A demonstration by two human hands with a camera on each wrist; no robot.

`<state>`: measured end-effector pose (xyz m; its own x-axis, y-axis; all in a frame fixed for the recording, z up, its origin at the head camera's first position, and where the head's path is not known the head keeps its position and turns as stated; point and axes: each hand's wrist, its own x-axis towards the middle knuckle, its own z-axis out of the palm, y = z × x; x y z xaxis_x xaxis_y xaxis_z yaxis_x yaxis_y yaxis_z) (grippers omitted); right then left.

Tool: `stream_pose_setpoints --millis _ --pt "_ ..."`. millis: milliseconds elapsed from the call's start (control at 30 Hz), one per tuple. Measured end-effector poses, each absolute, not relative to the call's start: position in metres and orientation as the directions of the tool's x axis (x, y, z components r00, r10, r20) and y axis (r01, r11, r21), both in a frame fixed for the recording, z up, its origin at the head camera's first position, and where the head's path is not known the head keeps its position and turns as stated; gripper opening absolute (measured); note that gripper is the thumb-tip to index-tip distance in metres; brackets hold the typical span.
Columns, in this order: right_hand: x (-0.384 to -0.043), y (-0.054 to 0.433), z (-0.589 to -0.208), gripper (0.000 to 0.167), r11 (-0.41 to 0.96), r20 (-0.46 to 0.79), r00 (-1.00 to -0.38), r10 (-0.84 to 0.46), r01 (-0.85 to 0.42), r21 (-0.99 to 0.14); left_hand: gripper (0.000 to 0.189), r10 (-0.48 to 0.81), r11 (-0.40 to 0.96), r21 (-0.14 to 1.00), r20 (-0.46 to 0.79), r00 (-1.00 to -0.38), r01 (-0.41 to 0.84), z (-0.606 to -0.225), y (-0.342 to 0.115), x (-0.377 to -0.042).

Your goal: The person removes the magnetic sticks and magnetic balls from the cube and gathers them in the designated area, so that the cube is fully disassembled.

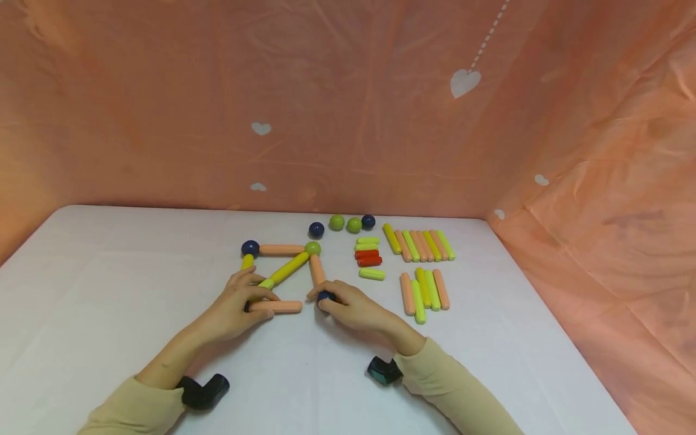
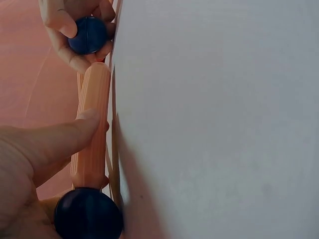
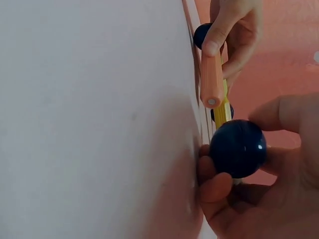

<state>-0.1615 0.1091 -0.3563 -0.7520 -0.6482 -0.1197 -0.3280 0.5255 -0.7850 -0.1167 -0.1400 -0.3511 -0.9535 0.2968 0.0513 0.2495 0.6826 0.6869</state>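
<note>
My left hand (image 1: 232, 307) holds a peach stick (image 1: 288, 307) near its left end, thumb along its near side; a dark blue ball (image 2: 88, 214) joins that end. In my right hand (image 1: 356, 307), fingers and thumb pinch another dark blue ball (image 3: 238, 148). This ball sits at the near end of a second peach stick (image 1: 316, 270), which runs up to a green ball (image 1: 312, 248). The free end of the first stick points at the right hand, a small gap apart. A yellow stick (image 1: 290, 269) slants from the green ball toward my left fingers.
A top peach stick (image 1: 281, 249) links the green ball to a blue ball (image 1: 250, 248). Loose balls (image 1: 337, 222) lie at the back, short rods (image 1: 370, 255) right of the frame, and long sticks (image 1: 424, 246) in two groups further right. Black wrist devices (image 1: 203, 393) hang at both wrists.
</note>
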Motion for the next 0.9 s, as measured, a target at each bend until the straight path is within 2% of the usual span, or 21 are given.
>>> stream_pose_setpoints --millis 233,367,500,600,800,900 --pt "-0.159 0.106 -0.356 0.033 0.523 -0.182 -0.738 -0.649 -0.26 -0.812 0.014 0.292 0.679 0.691 0.052 -0.955 0.246 -0.351 -0.143 -0.114" --pt "-0.159 0.104 -0.356 0.027 0.495 -0.16 -0.733 -0.661 -0.265 -0.828 0.014 0.296 0.678 0.69 0.06 -0.953 0.254 -0.352 -0.146 -0.112" --pt "-0.164 0.108 -0.354 0.021 0.43 -0.061 -0.777 -0.627 -0.28 -0.858 0.013 0.3 0.675 0.687 0.077 -0.951 0.269 -0.353 -0.15 -0.111" --pt "-0.174 0.111 -0.351 0.026 0.37 0.013 -0.822 -0.569 -0.271 -0.889 0.012 0.298 0.671 0.689 0.089 -0.95 0.275 -0.353 -0.152 -0.111" --pt "-0.199 0.11 -0.349 0.039 0.373 0.015 -0.934 -0.356 -0.157 -0.915 0.013 0.299 0.666 0.691 0.096 -0.949 0.28 -0.353 -0.152 -0.111" --pt "-0.213 0.108 -0.349 0.041 0.419 0.022 -0.964 -0.266 -0.136 -0.898 0.013 0.302 0.668 0.688 0.095 -0.949 0.282 -0.354 -0.15 -0.111"
